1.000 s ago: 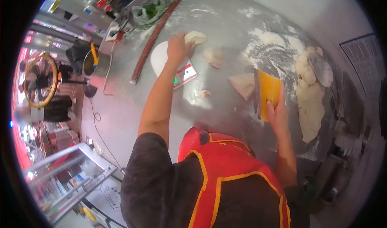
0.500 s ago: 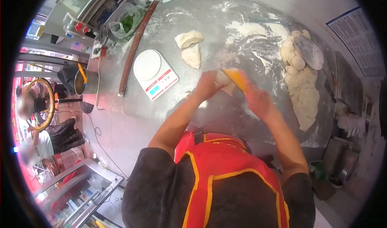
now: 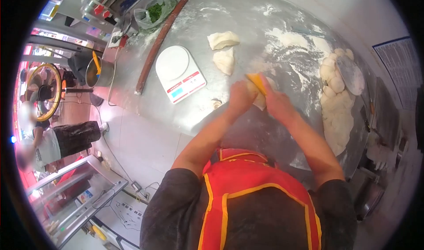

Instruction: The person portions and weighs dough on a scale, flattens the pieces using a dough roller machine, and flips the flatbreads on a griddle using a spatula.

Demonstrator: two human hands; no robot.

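Observation:
In the head view, my right hand [image 3: 280,106] is closed on a yellow dough scraper [image 3: 256,82], held tilted against a small piece of dough [image 3: 260,101] on the metal table. My left hand [image 3: 241,98] grips the same dough from the left, its fingers partly hidden. Beyond my hands lie two cut dough pieces, a longer one [image 3: 223,40] and a wedge-like one [image 3: 224,61]. To the left, a white kitchen scale [image 3: 180,75] stands with its display lit.
A long brown rolling pin [image 3: 163,40] lies left of the scale, by a bag of chopped greens [image 3: 154,12]. Loose flour [image 3: 289,40] covers the far right. A large dough slab [image 3: 337,122] and several dough lumps [image 3: 330,72] line the right edge. Other people [image 3: 46,149] are at lower left.
The view has shifted, so the table's contents appear farther right. My hands have come closer together around the dough, and the scraper now stands steeper between them.

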